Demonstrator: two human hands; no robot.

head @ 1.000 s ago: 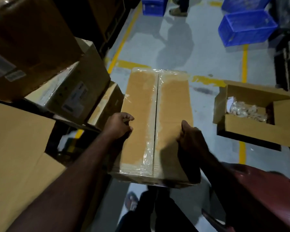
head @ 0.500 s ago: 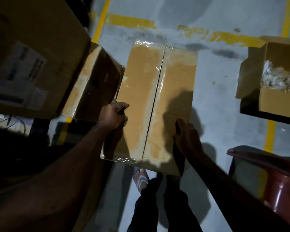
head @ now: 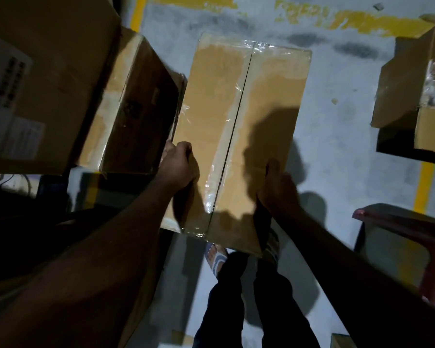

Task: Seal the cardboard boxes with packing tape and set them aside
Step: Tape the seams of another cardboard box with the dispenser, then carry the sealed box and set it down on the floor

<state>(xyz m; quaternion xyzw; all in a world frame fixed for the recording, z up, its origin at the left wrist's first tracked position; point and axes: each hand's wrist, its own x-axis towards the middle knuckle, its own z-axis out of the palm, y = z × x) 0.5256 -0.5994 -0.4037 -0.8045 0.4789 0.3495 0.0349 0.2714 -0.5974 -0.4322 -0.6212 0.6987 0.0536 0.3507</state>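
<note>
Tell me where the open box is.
In the head view, the open box sits at the right edge, right of the taped box and beyond the red chair.

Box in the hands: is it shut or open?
Shut. On the box, the flaps lie flat, meeting at a middle seam under clear tape. The left hand and right hand hold its sides.

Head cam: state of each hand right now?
Left hand: closed, gripping the left edge of the taped box.
Right hand: closed, gripping the same box's right edge, thumb on top.
</note>
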